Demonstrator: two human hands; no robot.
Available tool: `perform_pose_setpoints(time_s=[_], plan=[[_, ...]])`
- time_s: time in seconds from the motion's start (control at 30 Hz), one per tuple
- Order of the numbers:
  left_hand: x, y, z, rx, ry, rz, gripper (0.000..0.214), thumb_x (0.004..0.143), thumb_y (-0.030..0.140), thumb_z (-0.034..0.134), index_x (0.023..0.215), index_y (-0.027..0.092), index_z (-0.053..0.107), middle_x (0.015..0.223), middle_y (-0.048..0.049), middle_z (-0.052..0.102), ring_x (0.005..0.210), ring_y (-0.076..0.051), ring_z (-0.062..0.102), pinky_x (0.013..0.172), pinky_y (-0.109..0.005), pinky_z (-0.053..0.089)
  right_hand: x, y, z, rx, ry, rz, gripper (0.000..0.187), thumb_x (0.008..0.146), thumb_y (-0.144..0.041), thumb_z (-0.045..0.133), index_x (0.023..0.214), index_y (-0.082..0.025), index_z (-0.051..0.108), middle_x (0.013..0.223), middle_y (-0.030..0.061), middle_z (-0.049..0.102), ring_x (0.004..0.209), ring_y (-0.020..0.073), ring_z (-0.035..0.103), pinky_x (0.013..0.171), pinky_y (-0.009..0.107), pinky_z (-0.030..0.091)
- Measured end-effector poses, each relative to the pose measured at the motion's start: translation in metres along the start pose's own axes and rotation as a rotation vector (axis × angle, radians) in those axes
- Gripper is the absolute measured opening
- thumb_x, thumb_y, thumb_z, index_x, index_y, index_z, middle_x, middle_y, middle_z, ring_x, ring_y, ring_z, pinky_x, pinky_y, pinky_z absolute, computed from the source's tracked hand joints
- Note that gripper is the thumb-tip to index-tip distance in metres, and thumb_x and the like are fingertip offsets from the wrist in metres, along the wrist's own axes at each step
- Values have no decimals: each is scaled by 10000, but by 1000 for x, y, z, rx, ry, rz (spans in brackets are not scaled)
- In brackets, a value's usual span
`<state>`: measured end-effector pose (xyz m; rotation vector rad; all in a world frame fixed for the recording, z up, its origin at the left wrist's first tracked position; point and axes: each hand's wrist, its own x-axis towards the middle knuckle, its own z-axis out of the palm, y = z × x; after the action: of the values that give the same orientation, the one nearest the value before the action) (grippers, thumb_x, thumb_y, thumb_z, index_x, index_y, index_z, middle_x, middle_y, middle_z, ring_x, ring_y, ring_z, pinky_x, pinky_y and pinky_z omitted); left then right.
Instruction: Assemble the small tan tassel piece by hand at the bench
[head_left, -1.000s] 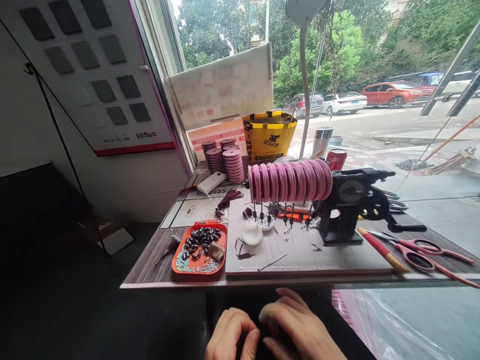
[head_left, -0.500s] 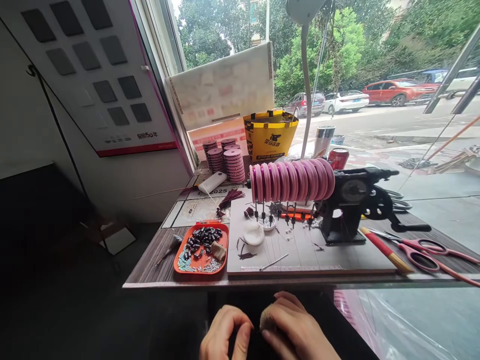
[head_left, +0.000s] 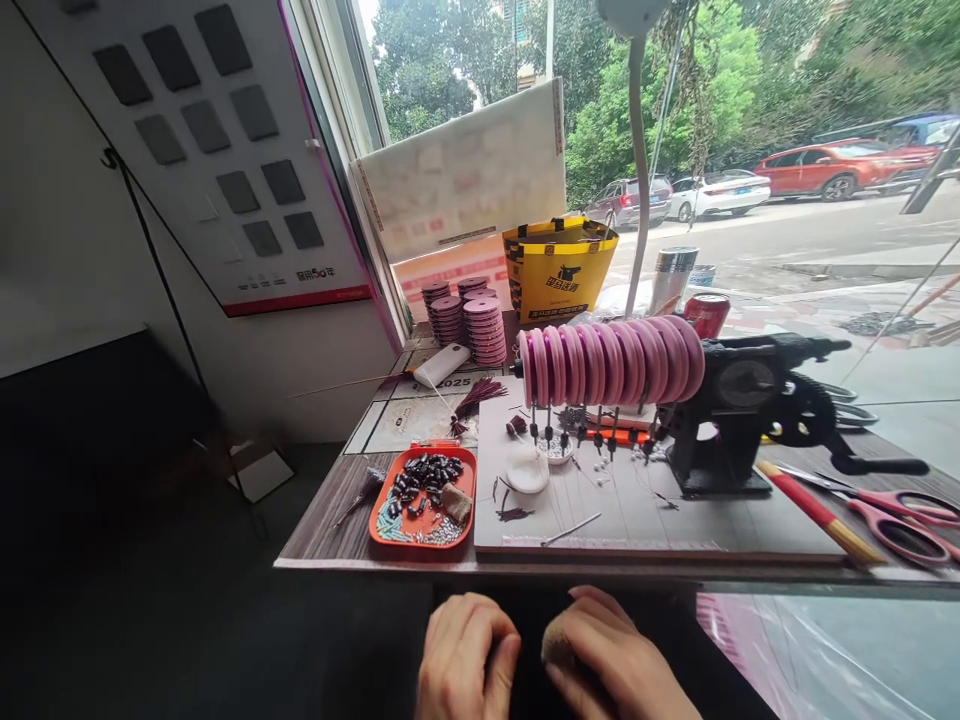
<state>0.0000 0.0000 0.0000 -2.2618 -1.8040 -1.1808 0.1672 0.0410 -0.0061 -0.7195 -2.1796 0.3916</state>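
Below the table (head_left: 330, 525) edge the left hand (head_left: 465, 655) curls just beside the right hand (head_left: 615, 665), which pinches a tan tuft (head_left: 556, 648). On the table sit an orange tray (head_left: 377, 512) of beads, pink spools (head_left: 611, 360) on a black winder (head_left: 742, 410), and scissors (head_left: 900, 520) at far right.

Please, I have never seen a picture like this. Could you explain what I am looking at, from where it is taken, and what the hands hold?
No robot is here. One camera sits on a person's head and looks forward and down, so the two hands at the bottom are the person's own. The right hand pinches a small tan tuft. The left hand is curled beside it; whether it holds anything cannot be told. Ahead, on the table, are an orange tray of dark beads, a grey board, a row of pink spools on a black crank machine, and red scissors.
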Motion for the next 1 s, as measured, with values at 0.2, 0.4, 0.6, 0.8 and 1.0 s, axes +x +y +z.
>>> perform_pose_setpoints(time_s=[0.2,0.4,0.6,0.8,1.0], plan=[[59,-52,-41,308,-100,-85,161,826,139,489,802,190,641,875,-80,601,843,-263,572,749,-454,455,-11,12,5,-8,-100,-5,180,802,-83,490,792,-244,411,659,-60,613,610,117,625,867,303,495],[89,-79,-46,323,-342,24,217,766,105,545,705,269,673,928,-24,589,888,-221,555,763,-377,462,-19,18,11,-23,-144,3,202,781,-76,531,814,-244,425,676,-60,620,624,124,626,878,320,498],[96,-79,-49,354,-412,35,165,768,148,559,718,266,662,931,-33,577,920,-245,551,784,-418,444,-17,18,11,-30,-131,-1,217,758,-67,529,794,-247,414,666,-65,622,613,122,626,865,313,505],[99,-80,-51,323,-469,36,144,776,172,553,712,265,643,890,-11,595,912,-226,552,805,-409,433,-17,17,12,-40,-120,-5,222,738,-55,533,774,-243,420,648,-69,613,600,117,623,856,291,504],[101,-79,-48,287,-456,-9,154,774,115,502,683,212,580,816,-21,599,839,-219,553,750,-388,440,-18,19,14,-63,-204,23,214,735,-46,529,773,-236,438,655,-61,618,595,111,609,887,313,489]])
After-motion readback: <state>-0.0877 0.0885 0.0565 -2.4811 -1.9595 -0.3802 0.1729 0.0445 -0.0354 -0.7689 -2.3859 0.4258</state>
